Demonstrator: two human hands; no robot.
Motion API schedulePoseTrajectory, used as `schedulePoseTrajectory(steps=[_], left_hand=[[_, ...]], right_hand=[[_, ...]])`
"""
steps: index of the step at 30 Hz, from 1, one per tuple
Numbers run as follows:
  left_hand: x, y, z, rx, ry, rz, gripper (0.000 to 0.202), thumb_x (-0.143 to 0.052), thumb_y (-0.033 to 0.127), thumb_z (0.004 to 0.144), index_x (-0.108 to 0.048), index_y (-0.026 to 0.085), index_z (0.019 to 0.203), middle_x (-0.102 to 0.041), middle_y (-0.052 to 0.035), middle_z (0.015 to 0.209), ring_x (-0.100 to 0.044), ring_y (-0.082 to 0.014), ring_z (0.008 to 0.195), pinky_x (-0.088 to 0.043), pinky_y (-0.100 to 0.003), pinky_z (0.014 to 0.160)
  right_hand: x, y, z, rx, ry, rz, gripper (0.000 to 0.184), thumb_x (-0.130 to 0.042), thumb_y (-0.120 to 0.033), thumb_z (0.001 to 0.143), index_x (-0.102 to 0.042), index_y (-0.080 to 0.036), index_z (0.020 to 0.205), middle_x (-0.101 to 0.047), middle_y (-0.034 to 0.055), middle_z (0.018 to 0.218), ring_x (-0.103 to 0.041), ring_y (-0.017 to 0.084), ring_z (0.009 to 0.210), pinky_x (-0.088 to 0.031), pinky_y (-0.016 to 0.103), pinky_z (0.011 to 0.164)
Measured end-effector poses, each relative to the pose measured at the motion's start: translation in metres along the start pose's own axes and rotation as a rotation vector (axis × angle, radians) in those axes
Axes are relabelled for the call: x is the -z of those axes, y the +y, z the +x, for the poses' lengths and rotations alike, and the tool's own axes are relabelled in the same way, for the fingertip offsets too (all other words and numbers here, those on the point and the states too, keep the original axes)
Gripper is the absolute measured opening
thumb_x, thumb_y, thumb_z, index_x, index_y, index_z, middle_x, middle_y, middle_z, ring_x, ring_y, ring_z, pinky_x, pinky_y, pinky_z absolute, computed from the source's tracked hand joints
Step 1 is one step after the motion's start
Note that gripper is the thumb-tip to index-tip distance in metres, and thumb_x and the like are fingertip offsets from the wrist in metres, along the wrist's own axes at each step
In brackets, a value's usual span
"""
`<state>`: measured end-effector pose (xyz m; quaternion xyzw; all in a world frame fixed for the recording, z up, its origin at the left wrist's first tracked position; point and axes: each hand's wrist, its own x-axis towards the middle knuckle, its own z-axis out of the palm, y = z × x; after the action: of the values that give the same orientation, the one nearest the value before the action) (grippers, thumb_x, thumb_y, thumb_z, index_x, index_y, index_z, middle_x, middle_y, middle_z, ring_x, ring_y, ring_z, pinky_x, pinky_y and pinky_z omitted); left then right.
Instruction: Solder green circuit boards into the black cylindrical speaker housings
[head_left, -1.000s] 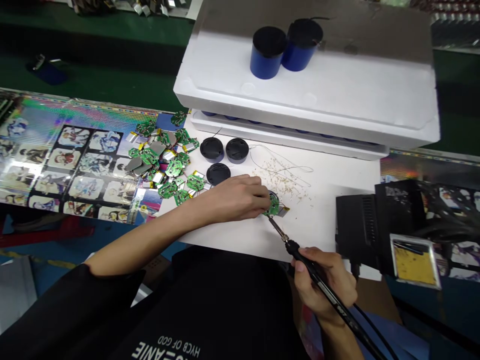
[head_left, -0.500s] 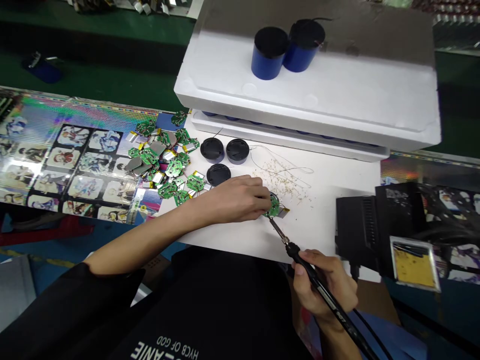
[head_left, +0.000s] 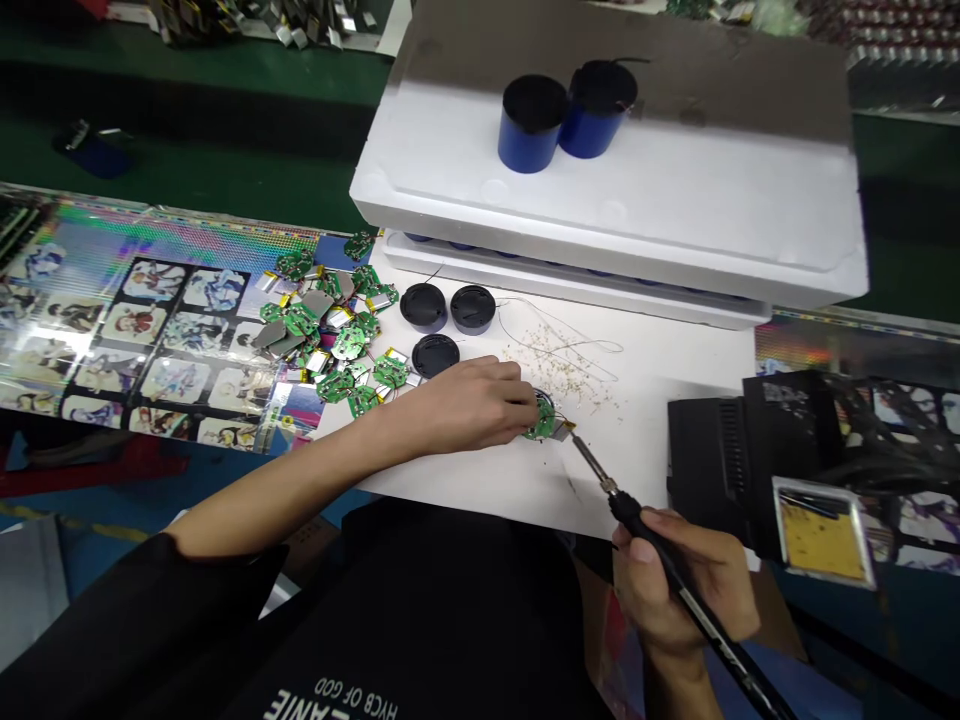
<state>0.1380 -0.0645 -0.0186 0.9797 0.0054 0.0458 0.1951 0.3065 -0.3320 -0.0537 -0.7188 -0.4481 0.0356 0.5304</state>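
My right hand is closed around the black handle of a soldering iron, whose metal tip points up and left. That tip is close to a small battery beside a round green circuit board; whether they touch I cannot tell. At the board's left edge is my left hand, fingers curled and pressed together on it. The fingertips are partly hidden. Behind the left hand sit three round black caps, one of them a shallow cap. Thin wire and small brownish bits lie beyond the board.
A heap of green circuit boards with batteries lies to the left. White foam trays stand at the back, two blue cylinders on top. At right are a black box and a tray with a yellow sponge.
My right hand has drawn the soldering iron to the right and slightly down, so its tip has gone from the board's lower edge to near the battery. My left hand stays at the board.
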Motion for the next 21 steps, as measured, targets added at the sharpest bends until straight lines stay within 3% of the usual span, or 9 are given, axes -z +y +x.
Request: schedulePoseTrajectory(steps=[4,8,10,13,16,19,21], left_hand=[[-0.003,0.005,-0.008,0.052,0.05,-0.029,0.017,-0.057,0.023,0.107,-0.074,0.02,0.107,-0.076,-0.0102,0.12,-0.065,-0.0266,0.108,-0.05,-0.038,0.091],[-0.026,0.017,-0.015,0.195,0.21,-0.199,0.021,-0.069,0.038,0.102,-0.071,0.018,0.109,-0.061,-0.0185,0.146,-0.059,-0.0338,0.132,-0.053,-0.047,0.109],[-0.043,0.024,-0.016,0.273,0.3,-0.298,0.022,-0.071,0.037,0.101,-0.067,0.017,0.11,-0.055,-0.0204,0.153,-0.058,-0.0334,0.138,-0.053,-0.047,0.113],[-0.057,0.032,-0.017,0.337,0.395,-0.4,0.009,-0.068,0.027,0.103,-0.066,0.019,0.105,-0.061,-0.0173,0.148,-0.063,-0.0285,0.135,-0.055,-0.042,0.111],[-0.048,0.034,-0.025,0.342,0.357,-0.533,0.006,-0.072,0.024,0.099,-0.067,0.02,0.1,-0.065,-0.0146,0.143,-0.067,-0.0259,0.131,-0.057,-0.037,0.108],[-0.019,0.032,-0.046,0.337,0.252,-0.644,0.013,-0.08,0.025,0.094,-0.068,0.02,0.097,-0.069,-0.013,0.14,-0.071,-0.0248,0.126,-0.059,-0.033,0.104],[0.004,0.03,-0.065,0.373,0.249,-0.634,0.018,-0.084,0.028,0.09,-0.068,0.021,0.095,-0.071,-0.0116,0.139,-0.073,-0.0254,0.124,-0.06,-0.035,0.103]], right_hand=[[-0.005,0.006,0.003,-0.131,0.152,0.09,0.024,-0.085,-0.024,0.084,-0.072,-0.019,0.104,-0.077,0.0028,0.084,-0.074,0.017,0.056,-0.061,0.027,0.048],[-0.015,0.008,0.011,-0.223,0.181,0.191,0.027,-0.082,-0.025,0.087,-0.067,-0.019,0.109,-0.076,0.0001,0.081,-0.069,0.014,0.055,-0.057,0.026,0.05],[-0.019,0.01,0.014,-0.231,0.197,0.219,0.027,-0.081,-0.027,0.089,-0.066,-0.02,0.11,-0.074,-0.001,0.081,-0.066,0.012,0.054,-0.055,0.026,0.052],[-0.024,0.016,0.015,-0.232,0.181,0.23,0.024,-0.079,-0.029,0.091,-0.067,-0.02,0.11,-0.072,-0.0023,0.078,-0.067,0.012,0.058,-0.056,0.026,0.058],[-0.028,0.022,0.014,-0.263,0.087,0.217,0.02,-0.075,-0.03,0.094,-0.067,-0.021,0.11,-0.072,-0.0021,0.078,-0.069,0.013,0.063,-0.058,0.027,0.063],[-0.032,0.028,0.012,-0.295,0.017,0.197,0.021,-0.074,-0.03,0.096,-0.066,-0.022,0.113,-0.074,-0.0008,0.082,-0.072,0.014,0.069,-0.06,0.028,0.069],[-0.036,0.032,0.01,-0.3,0.004,0.167,0.023,-0.074,-0.031,0.095,-0.066,-0.022,0.115,-0.075,0.0002,0.086,-0.074,0.015,0.073,-0.061,0.03,0.074]])
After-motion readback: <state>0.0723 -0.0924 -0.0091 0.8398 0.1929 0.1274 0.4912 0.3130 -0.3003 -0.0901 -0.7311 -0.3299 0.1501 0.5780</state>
